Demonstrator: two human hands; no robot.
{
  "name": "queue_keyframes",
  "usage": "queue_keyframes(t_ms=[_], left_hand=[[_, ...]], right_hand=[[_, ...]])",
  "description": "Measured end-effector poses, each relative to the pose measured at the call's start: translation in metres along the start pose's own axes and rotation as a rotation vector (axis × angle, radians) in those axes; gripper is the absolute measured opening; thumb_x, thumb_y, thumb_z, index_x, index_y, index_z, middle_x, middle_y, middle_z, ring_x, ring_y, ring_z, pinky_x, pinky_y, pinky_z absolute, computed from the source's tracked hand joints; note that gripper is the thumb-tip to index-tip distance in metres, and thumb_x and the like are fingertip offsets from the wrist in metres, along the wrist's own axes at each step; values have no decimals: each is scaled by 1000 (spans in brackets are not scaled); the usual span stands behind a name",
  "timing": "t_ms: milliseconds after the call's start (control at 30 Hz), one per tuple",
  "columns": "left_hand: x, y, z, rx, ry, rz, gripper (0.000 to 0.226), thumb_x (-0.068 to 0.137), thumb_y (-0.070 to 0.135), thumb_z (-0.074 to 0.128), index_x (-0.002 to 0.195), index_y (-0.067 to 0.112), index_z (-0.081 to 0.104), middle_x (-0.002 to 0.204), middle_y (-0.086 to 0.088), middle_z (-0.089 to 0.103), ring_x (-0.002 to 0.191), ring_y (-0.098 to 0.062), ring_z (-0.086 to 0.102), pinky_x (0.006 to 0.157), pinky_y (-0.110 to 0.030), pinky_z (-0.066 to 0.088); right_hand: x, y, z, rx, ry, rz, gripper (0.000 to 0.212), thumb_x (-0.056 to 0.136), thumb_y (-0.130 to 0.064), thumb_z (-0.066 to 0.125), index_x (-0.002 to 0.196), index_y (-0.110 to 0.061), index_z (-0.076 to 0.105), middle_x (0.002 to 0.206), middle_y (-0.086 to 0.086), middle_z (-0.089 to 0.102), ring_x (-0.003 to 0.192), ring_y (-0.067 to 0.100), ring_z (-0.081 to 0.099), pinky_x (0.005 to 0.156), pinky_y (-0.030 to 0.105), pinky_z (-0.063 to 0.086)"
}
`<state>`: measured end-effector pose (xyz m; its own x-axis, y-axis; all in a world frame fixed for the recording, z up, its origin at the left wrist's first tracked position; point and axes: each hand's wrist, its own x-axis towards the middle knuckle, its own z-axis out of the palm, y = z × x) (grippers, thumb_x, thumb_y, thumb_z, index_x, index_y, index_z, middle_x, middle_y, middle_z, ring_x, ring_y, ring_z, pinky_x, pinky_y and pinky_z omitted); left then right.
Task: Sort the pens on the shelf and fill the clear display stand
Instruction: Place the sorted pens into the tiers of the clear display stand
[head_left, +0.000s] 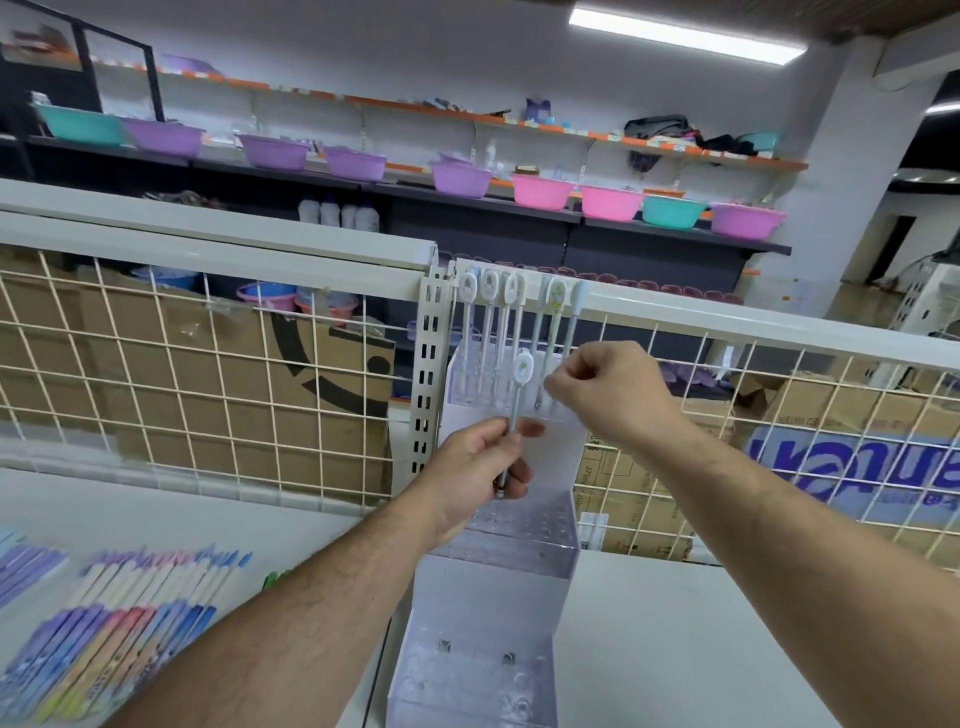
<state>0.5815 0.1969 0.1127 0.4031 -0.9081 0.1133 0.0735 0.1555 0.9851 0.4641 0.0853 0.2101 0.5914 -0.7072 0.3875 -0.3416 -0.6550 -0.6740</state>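
A person's left hand (483, 467) grips the lower shaft of an oval-topped pen (522, 367), thumb and curled fingers (519, 475) closed round it. The pen is upright, its tip below the palm and its topper in front of the top tier of the clear display stand (519, 587), which stands at the back edge of the shelf (701, 649) against the wire grid (156, 364). The right hand (610, 389) is drawn into a pinch at the right end of the row of standing pens (489, 287), apparently on the shaft of the grey-capped pen (580, 297), though the contact is partly hidden.

The step in hand looks to be seating pens in that top tier. To do it well, the held pen should stay vertical, be raised clear of the tier's front wall and lowered tip-first into a free hole, while the right hand steadies its neighbour so the row does not lean. The stand's 2 lower tiers appear unfilled. Loose pens (114, 623) lie in bands at the shelf's front left corner.
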Motion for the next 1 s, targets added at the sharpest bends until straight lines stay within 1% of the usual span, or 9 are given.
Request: queue_keyframes(t_ms=[167,300,467,567,633,700,767,900,1000], left_hand=[[0,-1,1,29,-21,14,21,105,16,49,99,16,69,77,-7,64,79,-22,61,92,-50,55],[-2,0,0,49,-55,20,21,104,19,51,100,17,71,78,-6,67,76,-21,64,78,-33,55],[-1,-2,1,79,-45,41,19,102,23,53,103,20,72,74,-2,67,77,-21,62,81,-34,55],[-2,-1,2,64,-65,51,15,100,18,58,103,23,73,83,0,72,80,-18,69,79,-25,57],[-2,-2,2,74,-57,53,20,95,10,65,105,25,73,98,-6,73,89,-19,70,86,-29,59],[-1,-3,3,158,-34,56,26,90,4,70,106,25,72,105,-7,72,97,-16,68,93,-29,57],[-1,-4,6,273,-28,62,28,86,7,75,105,27,73,106,1,72,100,-11,68,92,-22,55],[-4,-9,14,741,-35,109,31,82,26,77,112,31,73,108,19,68,104,-1,61,89,-14,46],[-5,-7,15,1062,-29,157,32,81,46,73,111,36,72,110,21,65,111,-4,52,98,-27,37]], right_hand=[[-17,1,5,6,-231,-12,11,85,-22,80,77,-19,73,69,-3,74,51,2,59,52,20,50],[-21,-1,7,45,-206,-77,16,91,-16,73,75,-14,70,65,-3,72,53,1,63,53,18,49],[-20,-6,0,-3,-268,-103,18,87,-18,79,78,-5,69,69,3,74,57,3,67,52,16,48],[-21,-7,0,-4,-232,-95,17,91,-18,73,84,-4,66,73,5,74,58,7,70,54,23,55],[-15,-10,-10,67,-166,-59,11,95,-19,67,90,-8,66,78,4,73,57,5,69,48,19,50],[-3,-15,-28,148,-41,-6,6,96,-20,65,93,-15,65,81,1,73,58,5,68,47,16,46],[10,-19,-47,211,91,21,4,95,-20,65,92,-20,65,81,0,72,58,7,69,47,16,47],[32,-19,-69,149,257,13,4,93,-20,64,90,-19,66,79,2,73,55,9,69,40,16,43],[42,-15,-70,115,292,17,4,94,-22,63,91,-19,65,83,2,72,53,6,69,38,16,42]])
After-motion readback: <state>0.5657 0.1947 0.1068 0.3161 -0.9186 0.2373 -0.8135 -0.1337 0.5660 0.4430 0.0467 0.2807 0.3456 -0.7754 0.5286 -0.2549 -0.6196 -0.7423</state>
